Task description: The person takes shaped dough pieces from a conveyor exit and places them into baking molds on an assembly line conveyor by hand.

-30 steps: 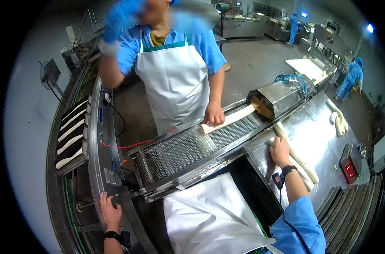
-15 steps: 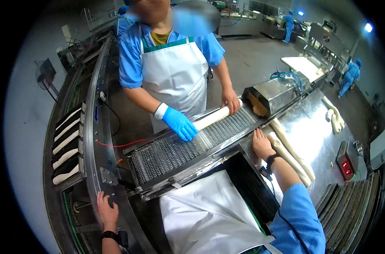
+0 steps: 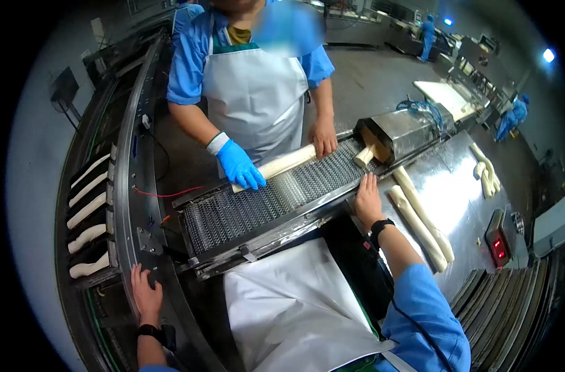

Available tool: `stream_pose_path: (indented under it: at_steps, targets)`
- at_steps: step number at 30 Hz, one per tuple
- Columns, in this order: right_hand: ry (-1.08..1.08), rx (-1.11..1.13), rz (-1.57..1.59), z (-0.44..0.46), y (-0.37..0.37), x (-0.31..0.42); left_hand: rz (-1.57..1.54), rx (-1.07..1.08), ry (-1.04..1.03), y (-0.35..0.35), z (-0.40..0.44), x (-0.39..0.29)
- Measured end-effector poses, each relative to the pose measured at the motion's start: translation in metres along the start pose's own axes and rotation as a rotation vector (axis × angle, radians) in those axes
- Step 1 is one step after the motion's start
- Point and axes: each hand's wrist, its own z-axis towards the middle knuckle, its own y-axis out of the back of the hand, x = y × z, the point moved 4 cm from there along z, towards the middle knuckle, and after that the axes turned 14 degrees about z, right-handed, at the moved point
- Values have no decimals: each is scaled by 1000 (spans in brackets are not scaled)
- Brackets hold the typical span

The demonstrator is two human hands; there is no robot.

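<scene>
My left hand (image 3: 147, 292) rests on the metal rail (image 3: 151, 243) of the side conveyor with its fingers spread, holding nothing. My right hand (image 3: 368, 199) lies with fingers stretched out at the near edge of the mesh conveyor (image 3: 233, 220), also without anything in it. Just beyond those fingertips, the end of a dough roll (image 3: 364, 157) sticks out from under the metal hood (image 3: 409, 131). A longer dough roll (image 3: 285, 162) lies along the mesh, under both hands of the co-worker opposite. Beside my right wrist, two dough rolls (image 3: 417, 230) lie on the steel table (image 3: 475, 211).
Dough strips (image 3: 87, 209) sit in dark trays on the left conveyor. Twisted dough (image 3: 486, 173) lies at the table's far side, near a scale with a red display (image 3: 498, 247). Stacked boards (image 3: 502, 310) stand at lower right. A co-worker (image 3: 254, 80) faces me across the mesh.
A dough roll's end has come out from under the hood. The co-worker's roll has moved left along the mesh. My right hand has shifted from the table to the conveyor edge.
</scene>
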Motion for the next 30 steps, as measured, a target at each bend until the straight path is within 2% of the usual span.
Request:
stream_pose_path:
  at_steps: [2,6,8,9,10,12,13,14,17,18,23,25,27,28,30]
  targets:
    - [2,-16,62,6,-7,0,-3,-2,8,-3,1,3]
    - [51,-12,-80,18,-6,6,-38,-3,14,-4,7,5]
    - [107,84,61,29,3,10,-29,-7,24,-1,7,5]
    - [198,-14,206,33,5,8,-23,-3,33,-1,6,4]
    - [211,-15,203,34,13,19,-28,-5,45,-2,6,3]
    - [-65,-40,385,32,23,35,-35,-3,44,-4,8,5]
    - [-91,-63,390,33,18,39,-41,-8,59,-5,9,6]
    - [34,-193,399,32,17,45,-38,-4,44,-7,13,6]
    - [226,-281,322,41,17,55,-44,13,54,-10,10,10]
    - [169,-186,299,47,17,58,-48,27,60,-11,13,11]
    - [377,-274,257,53,9,75,-94,43,69,-17,12,14]
    - [369,-255,292,52,8,81,-86,20,25,-21,11,17]
    - [394,-234,295,50,-1,81,-89,43,68,-18,9,13]
    - [329,-140,347,50,2,91,-84,67,95,-16,14,13]
    - [301,-117,331,50,-6,93,-88,64,40,-9,19,13]
